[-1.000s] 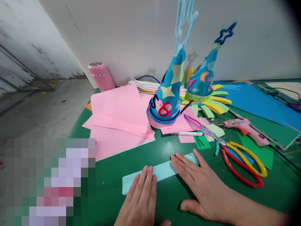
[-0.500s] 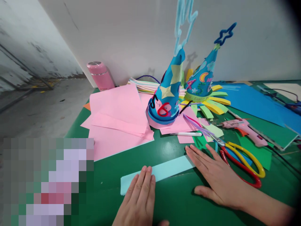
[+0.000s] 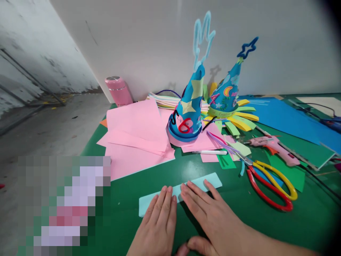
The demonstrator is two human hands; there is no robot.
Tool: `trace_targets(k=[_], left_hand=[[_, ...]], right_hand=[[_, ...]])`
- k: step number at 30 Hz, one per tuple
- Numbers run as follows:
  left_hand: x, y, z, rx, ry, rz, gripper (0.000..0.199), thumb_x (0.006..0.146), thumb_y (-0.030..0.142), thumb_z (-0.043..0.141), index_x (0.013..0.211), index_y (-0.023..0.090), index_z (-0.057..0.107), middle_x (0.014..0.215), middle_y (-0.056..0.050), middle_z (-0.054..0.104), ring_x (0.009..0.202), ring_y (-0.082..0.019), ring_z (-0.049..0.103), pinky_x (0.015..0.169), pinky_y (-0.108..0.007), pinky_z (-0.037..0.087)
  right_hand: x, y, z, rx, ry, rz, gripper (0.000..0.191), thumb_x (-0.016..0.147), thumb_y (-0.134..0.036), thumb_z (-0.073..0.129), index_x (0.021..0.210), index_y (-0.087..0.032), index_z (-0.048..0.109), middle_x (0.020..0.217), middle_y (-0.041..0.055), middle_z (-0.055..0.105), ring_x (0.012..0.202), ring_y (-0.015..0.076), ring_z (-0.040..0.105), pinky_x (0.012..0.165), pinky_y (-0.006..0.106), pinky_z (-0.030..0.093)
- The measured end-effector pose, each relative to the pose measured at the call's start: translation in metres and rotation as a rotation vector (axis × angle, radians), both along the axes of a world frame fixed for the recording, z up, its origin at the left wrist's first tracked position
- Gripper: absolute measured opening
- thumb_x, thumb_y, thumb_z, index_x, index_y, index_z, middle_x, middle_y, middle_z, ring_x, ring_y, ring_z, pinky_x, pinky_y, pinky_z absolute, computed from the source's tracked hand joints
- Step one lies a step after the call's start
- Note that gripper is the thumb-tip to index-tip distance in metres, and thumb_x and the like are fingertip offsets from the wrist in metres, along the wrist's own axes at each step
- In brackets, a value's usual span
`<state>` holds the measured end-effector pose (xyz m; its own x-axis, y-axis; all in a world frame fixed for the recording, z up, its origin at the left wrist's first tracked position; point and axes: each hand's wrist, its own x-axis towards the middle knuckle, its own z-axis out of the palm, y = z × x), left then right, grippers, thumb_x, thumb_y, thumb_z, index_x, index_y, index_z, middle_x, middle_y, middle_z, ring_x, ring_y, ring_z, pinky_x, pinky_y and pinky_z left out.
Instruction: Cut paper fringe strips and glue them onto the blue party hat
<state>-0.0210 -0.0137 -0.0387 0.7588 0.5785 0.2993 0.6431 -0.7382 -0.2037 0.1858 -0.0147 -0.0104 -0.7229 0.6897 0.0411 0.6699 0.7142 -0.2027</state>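
A folded strip of light blue paper [image 3: 213, 180] lies slantwise on the green table, close in front of me. My left hand [image 3: 158, 220] rests flat on its left half, fingers together and stretched out. Beside it, my right hand [image 3: 213, 213] lies with fingers outstretched over the strip's middle, the index finger a little apart. The two thumbs come close together near the bottom edge. Parts of the strip are hidden under the fingers.
Pink paper sheets [image 3: 135, 124] lie left of two decorated blue paper cone hats [image 3: 190, 103] [image 3: 226, 90]. Scissors [image 3: 269, 185] with red and yellow handles and a pink glue gun [image 3: 277, 147] lie at right. A pink flask [image 3: 119, 92] stands at the back left.
My right hand has slid left along the strip from its right end to its middle, beside my left hand. My left hand stays in place. The view has shifted slightly.
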Motion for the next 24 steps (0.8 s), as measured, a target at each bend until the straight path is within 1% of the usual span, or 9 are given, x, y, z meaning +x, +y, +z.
trace_targets(k=[3,5,7,10,12,17,21,24], left_hand=[[0.004,-0.001,0.003,-0.023,-0.084,0.047,0.062,0.075,0.052,0.035,0.113,0.005,0.050,0.118,-0.019,0.051,0.119,-0.031,0.031,0.099,-0.047,0.011],[0.009,0.000,0.009,-0.065,-0.108,0.071,0.062,0.075,0.050,0.035,0.116,0.005,0.048,0.120,-0.020,0.049,0.122,-0.033,0.026,0.098,-0.053,0.004],[0.013,0.005,0.018,-0.141,-0.075,0.068,0.067,0.075,0.053,0.034,0.120,0.006,0.044,0.125,-0.018,0.045,0.123,-0.034,0.022,0.097,-0.055,0.000],[0.017,0.013,0.033,-0.254,-0.008,0.058,0.073,0.074,0.060,0.029,0.124,0.008,0.041,0.127,-0.017,0.042,0.124,-0.034,0.019,0.097,-0.056,-0.003],[0.016,0.017,0.039,-0.289,0.014,0.051,0.074,0.074,0.061,0.027,0.124,0.009,0.040,0.127,-0.017,0.042,0.124,-0.034,0.019,0.096,-0.057,-0.006],[0.002,0.016,0.044,-0.281,0.039,0.056,0.071,0.075,0.062,0.028,0.123,0.011,0.042,0.127,-0.015,0.043,0.125,-0.032,0.019,0.096,-0.056,-0.010],[-0.016,0.010,0.044,-0.249,0.043,0.112,0.070,0.074,0.063,0.028,0.118,0.012,0.048,0.126,-0.014,0.045,0.124,-0.030,0.022,0.096,-0.055,-0.012],[-0.030,0.007,0.044,-0.228,0.066,0.135,0.069,0.075,0.063,0.030,0.118,0.012,0.048,0.126,-0.014,0.045,0.124,-0.030,0.024,0.096,-0.056,-0.011]], right_hand=[[-0.001,0.001,-0.001,-0.077,-0.003,-0.014,0.070,0.083,-0.052,0.026,0.134,-0.009,0.006,0.139,0.0102,0.017,0.127,0.0277,0.014,0.097,0.054,0.020],[0.000,0.000,-0.001,-0.087,-0.012,-0.013,0.069,0.083,-0.050,0.025,0.134,-0.008,0.004,0.139,0.0100,0.016,0.127,0.0277,0.013,0.097,0.055,0.019],[0.001,-0.002,0.000,-0.073,-0.010,-0.022,0.067,0.085,-0.047,0.025,0.134,-0.008,0.002,0.139,0.0090,0.016,0.127,0.0267,0.014,0.098,0.054,0.017],[0.000,-0.004,0.000,-0.029,0.004,-0.029,0.065,0.085,-0.043,0.027,0.133,-0.007,0.003,0.139,0.0095,0.019,0.127,0.0266,0.017,0.097,0.055,0.019],[0.000,-0.005,-0.002,-0.009,0.010,-0.029,0.066,0.085,-0.044,0.028,0.133,-0.007,0.004,0.138,0.0106,0.021,0.126,0.0274,0.019,0.095,0.055,0.021],[-0.001,-0.006,-0.004,0.000,-0.004,-0.035,0.069,0.084,-0.049,0.027,0.133,-0.007,0.002,0.138,0.0110,0.019,0.126,0.0282,0.018,0.094,0.057,0.019],[0.000,-0.007,-0.005,0.022,-0.020,-0.028,0.069,0.084,-0.049,0.025,0.133,-0.007,0.001,0.139,0.0104,0.016,0.126,0.0270,0.017,0.093,0.055,0.015],[0.000,-0.007,-0.006,0.051,-0.023,-0.031,0.069,0.084,-0.048,0.026,0.133,-0.007,0.002,0.139,0.0103,0.018,0.126,0.0264,0.016,0.094,0.054,0.012]])
